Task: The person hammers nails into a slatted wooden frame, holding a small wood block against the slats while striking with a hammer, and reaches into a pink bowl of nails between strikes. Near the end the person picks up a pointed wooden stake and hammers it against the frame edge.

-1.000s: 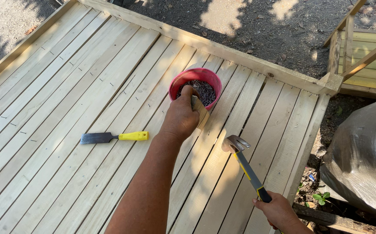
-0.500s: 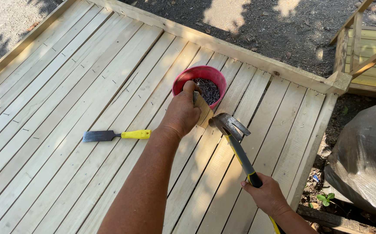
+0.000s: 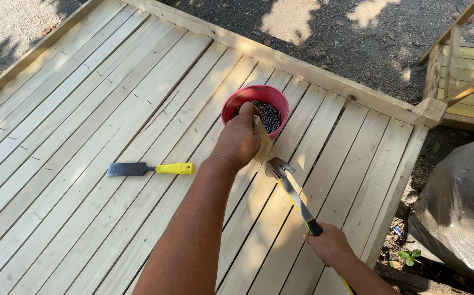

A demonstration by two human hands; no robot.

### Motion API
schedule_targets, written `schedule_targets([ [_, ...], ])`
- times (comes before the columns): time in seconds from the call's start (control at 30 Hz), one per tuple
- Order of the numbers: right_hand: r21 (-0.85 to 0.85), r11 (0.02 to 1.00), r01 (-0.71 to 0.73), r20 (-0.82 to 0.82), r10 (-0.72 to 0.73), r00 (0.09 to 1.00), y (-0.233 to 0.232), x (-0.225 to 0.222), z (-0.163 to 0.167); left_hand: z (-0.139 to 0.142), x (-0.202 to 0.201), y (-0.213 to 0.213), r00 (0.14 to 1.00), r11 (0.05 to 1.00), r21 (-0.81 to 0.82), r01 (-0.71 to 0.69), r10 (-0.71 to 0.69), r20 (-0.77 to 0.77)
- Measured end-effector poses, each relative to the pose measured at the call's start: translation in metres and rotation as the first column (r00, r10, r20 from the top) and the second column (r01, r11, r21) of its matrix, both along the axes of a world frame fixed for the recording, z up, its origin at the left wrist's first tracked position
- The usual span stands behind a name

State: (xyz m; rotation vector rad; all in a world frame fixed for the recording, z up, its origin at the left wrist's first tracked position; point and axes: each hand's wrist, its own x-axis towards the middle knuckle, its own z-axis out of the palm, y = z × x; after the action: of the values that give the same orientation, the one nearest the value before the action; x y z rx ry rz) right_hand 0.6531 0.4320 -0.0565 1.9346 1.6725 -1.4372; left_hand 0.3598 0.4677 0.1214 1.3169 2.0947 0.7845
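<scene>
My left hand (image 3: 239,140) grips a small wooden block (image 3: 262,143) and holds it upright in a gap between two pale deck planks (image 3: 84,136), just in front of a pink bowl (image 3: 233,104) filled with dark nails. My right hand (image 3: 330,244) is closed on the black and yellow handle of a claw hammer (image 3: 291,191). The hammer's steel head sits right beside the block, close to my left hand.
A chisel (image 3: 149,169) with a yellow handle and flat dark blade lies on the planks to the left. The deck's raised edge beam (image 3: 313,71) runs along the far side, with dirt beyond. A grey tarp-covered heap (image 3: 461,213) and a wooden frame (image 3: 461,54) stand at the right.
My right hand has brought the hammer in from the right, so its head now sits against the block. My left hand has stayed on the block by the bowl.
</scene>
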Motion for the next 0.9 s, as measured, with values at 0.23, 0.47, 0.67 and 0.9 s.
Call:
schedule_targets([
  [0.23, 0.172, 0.985, 0.027, -0.143, -0.002, 0.99, -0.01, 0.004, -0.005, -0.005, 0.0, -0.003, 1.0, 1.0, 0.009, -0.018, 0.018, 0.019],
  [0.47, -0.161, 0.986, 0.054, -0.058, -0.064, 0.996, 0.007, 0.014, -0.004, -0.002, 0.007, -0.016, 0.997, 0.998, 0.025, -0.057, 0.056, 0.06],
  [0.67, -0.142, 0.985, 0.096, -0.039, -0.103, 0.994, -0.001, 0.044, 0.005, 0.007, 0.019, -0.043, 0.992, 0.996, 0.027, -0.091, 0.088, 0.086],
  [0.9, -0.322, 0.919, 0.226, -0.094, -0.269, 0.959, -0.014, 0.085, -0.025, 0.026, 0.038, -0.043, 0.991, 0.99, 0.093, -0.109, 0.1, 0.093],
])
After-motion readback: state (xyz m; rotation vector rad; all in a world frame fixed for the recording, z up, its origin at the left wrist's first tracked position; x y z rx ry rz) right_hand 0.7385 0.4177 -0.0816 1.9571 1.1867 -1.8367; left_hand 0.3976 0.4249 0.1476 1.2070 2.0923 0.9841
